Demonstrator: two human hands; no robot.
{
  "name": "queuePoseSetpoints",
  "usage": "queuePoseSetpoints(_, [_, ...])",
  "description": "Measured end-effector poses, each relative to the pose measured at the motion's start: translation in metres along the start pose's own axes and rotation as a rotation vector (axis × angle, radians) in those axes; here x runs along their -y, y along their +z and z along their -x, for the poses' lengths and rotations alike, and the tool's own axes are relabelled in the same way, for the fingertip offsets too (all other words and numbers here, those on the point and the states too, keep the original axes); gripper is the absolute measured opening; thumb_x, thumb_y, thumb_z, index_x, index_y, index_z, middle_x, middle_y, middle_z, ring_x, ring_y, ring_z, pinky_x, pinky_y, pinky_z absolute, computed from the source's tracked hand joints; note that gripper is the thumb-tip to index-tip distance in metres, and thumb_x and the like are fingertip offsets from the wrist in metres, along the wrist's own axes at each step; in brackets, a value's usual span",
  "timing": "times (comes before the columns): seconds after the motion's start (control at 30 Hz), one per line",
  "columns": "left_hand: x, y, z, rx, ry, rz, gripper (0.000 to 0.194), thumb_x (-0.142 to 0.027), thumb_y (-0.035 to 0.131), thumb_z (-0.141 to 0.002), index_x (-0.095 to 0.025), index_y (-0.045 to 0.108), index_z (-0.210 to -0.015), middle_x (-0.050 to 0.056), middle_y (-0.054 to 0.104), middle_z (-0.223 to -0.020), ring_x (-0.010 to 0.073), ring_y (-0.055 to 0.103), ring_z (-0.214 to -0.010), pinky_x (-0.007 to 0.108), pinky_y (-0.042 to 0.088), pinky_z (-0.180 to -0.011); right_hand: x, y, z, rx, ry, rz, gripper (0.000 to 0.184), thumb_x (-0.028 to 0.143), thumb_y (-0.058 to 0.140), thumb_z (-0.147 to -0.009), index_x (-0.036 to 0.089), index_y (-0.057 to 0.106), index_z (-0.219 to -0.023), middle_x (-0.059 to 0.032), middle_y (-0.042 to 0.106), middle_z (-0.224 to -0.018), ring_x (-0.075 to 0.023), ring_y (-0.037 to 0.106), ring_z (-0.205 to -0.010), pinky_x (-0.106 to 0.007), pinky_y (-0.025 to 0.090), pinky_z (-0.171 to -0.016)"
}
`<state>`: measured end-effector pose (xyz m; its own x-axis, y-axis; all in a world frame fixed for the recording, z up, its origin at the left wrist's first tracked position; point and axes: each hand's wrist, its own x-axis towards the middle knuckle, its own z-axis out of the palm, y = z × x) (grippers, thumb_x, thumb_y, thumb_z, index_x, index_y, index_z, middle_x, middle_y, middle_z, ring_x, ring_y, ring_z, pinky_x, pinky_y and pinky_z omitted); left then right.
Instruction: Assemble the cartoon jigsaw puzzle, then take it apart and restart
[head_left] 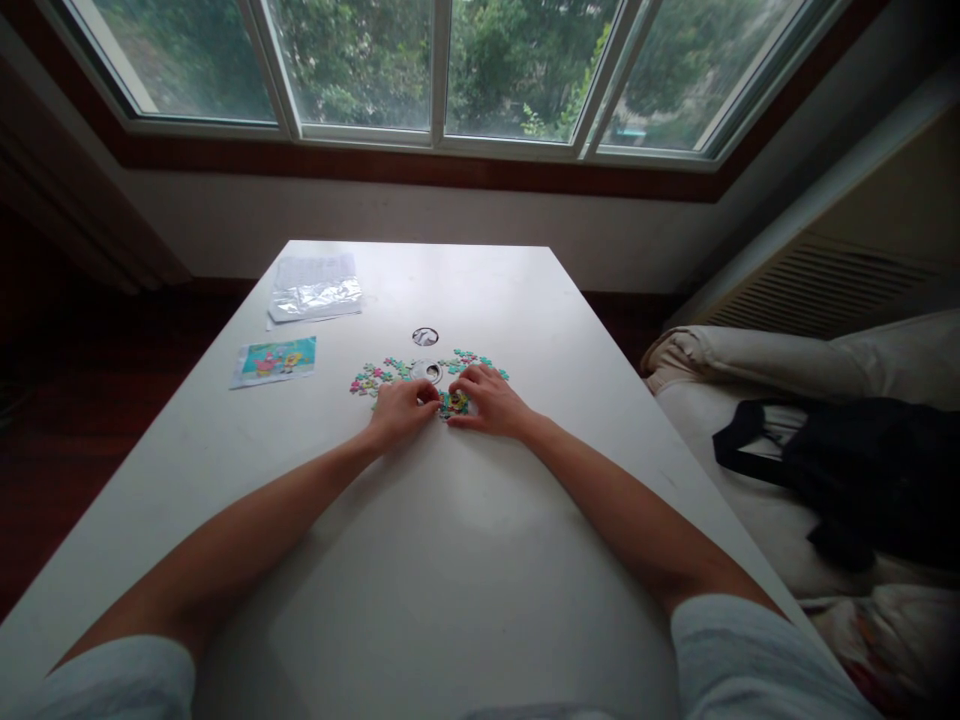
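Observation:
Colourful jigsaw puzzle pieces point(375, 377) lie loose on the white table point(420, 560), with more of them point(472, 360) behind my right hand. My left hand point(403, 412) is closed, thumb and forefinger pinched at the left edge of a small cluster of puzzle pieces point(455, 403). Whatever sits between those fingertips is too small to make out. Around the right side of that cluster my right hand point(491, 402) is arched, fingers and thumb apart, fingertips resting on or beside the pieces. Part of the cluster is hidden under the right fingers.
A picture card point(276, 361) with cartoon figures lies to the left. Behind it is a clear plastic bag point(315, 288) with paper. A round dark-rimmed mark or opening point(425, 337) shows beyond the pieces. On the right, a pale sofa point(712, 400) holds a black bag point(862, 470).

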<state>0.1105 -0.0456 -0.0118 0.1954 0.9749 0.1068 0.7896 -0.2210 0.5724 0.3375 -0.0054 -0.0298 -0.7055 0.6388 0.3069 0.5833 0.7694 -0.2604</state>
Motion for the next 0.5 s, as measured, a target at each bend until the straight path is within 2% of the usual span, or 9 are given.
queuePoseSetpoints(0.3, [-0.005,0.009,0.007,-0.074,0.008,-0.083,0.01,-0.029,0.064,-0.086,-0.025,0.073,-0.088,0.001,0.075,-0.084,0.0232,0.064,-0.089,0.039,0.04,-0.089,0.002,-0.001,0.0,0.001,-0.014,-0.012,0.052,0.066,0.069,-0.085,0.024,0.066,-0.116,-0.0116,0.06,-0.115,-0.0309,0.05,-0.111,-0.047,0.039,-0.1])
queuePoseSetpoints(0.5, [-0.006,0.011,0.01,-0.09,0.046,-0.105,0.009,-0.025,0.063,-0.085,-0.025,0.072,-0.086,0.0,0.072,-0.08,0.0233,0.061,-0.088,0.039,0.037,-0.087,0.0,0.002,0.001,-0.008,-0.018,-0.01,0.052,0.065,0.07,-0.084,0.024,0.066,-0.116,-0.0115,0.06,-0.115,-0.0308,0.05,-0.112,-0.047,0.039,-0.101])
